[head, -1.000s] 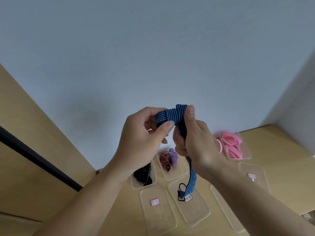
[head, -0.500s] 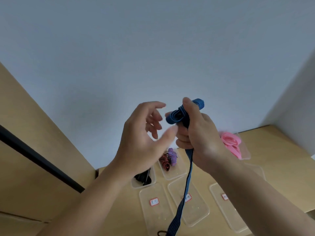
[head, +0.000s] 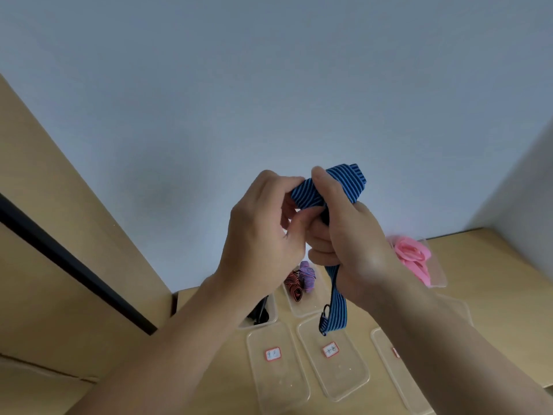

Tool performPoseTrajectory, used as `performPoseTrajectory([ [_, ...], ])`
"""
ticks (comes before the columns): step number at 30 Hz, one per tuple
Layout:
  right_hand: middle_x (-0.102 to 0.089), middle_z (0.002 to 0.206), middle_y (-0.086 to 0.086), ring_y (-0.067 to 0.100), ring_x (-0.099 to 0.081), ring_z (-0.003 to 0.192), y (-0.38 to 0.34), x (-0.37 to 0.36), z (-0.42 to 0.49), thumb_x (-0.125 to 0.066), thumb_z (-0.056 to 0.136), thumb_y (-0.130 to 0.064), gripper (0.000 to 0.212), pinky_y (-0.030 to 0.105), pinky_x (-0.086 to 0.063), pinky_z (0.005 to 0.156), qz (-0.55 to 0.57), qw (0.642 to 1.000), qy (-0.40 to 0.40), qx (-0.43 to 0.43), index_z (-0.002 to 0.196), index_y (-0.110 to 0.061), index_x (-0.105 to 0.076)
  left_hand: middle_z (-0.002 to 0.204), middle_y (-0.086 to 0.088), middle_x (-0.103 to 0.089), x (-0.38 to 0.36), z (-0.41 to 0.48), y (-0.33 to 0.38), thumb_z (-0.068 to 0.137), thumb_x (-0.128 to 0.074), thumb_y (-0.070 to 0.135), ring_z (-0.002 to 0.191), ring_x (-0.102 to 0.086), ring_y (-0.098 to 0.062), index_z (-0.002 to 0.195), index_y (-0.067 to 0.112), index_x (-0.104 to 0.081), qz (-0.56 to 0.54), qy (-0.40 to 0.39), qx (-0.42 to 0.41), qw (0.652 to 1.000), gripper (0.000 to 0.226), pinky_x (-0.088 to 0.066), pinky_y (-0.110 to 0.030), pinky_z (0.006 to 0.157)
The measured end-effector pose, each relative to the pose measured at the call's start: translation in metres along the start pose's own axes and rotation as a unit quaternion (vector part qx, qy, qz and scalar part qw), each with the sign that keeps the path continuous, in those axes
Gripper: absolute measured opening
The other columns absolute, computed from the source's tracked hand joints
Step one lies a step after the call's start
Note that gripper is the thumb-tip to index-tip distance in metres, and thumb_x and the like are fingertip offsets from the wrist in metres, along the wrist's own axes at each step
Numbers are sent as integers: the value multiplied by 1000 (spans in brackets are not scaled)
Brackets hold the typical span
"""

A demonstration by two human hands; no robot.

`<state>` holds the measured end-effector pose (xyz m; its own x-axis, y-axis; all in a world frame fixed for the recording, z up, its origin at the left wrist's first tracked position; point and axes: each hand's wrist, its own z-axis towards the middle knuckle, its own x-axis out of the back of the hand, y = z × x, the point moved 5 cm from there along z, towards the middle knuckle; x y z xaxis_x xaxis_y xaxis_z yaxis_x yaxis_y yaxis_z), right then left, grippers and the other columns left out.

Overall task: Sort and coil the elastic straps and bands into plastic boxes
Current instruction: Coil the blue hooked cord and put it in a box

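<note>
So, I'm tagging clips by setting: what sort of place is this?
Probably a plain indoor sorting desk: a light wooden tabletop against a bare pale wall, with labelled clear plastic boxes laid out.

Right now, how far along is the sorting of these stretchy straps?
Partly done. Pink bands fill one box, a red coil and a purple coil share another, and black straps sit in a third. In hand: the left hand and right hand grip a blue striped strap, partly wound, its tail hanging loose. Left: finishing that coil and boxing it; a labelled clear tray in front holds nothing.
</note>
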<state>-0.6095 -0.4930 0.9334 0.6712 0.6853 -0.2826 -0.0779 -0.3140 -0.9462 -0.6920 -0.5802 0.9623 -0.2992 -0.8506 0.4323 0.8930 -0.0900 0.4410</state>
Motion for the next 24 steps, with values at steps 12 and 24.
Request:
performPoseTrajectory([
  [12, -23, 49, -9, 10, -17, 41, 6, 1, 4, -70, 89, -48, 44, 20, -19, 39, -18, 998, -36, 47, 57, -24, -51, 117, -5, -73, 13, 21, -27, 87, -69, 18, 114, -68, -22, 120, 11, -68, -303, -271, 211, 889, 33, -55, -39, 96],
  [24, -37, 42, -13, 7, -32, 42, -6, -1, 6, -60, 89, -47, 41, 13, -28, 41, -377, 914, -22, 152, 61, -18, -55, 99, 13, -72, 7, 44, -24, 86, -81, 16, 91, -70, -9, 107, 27, -71, -97, -308, 172, 931, 26, -63, -41, 70],
])
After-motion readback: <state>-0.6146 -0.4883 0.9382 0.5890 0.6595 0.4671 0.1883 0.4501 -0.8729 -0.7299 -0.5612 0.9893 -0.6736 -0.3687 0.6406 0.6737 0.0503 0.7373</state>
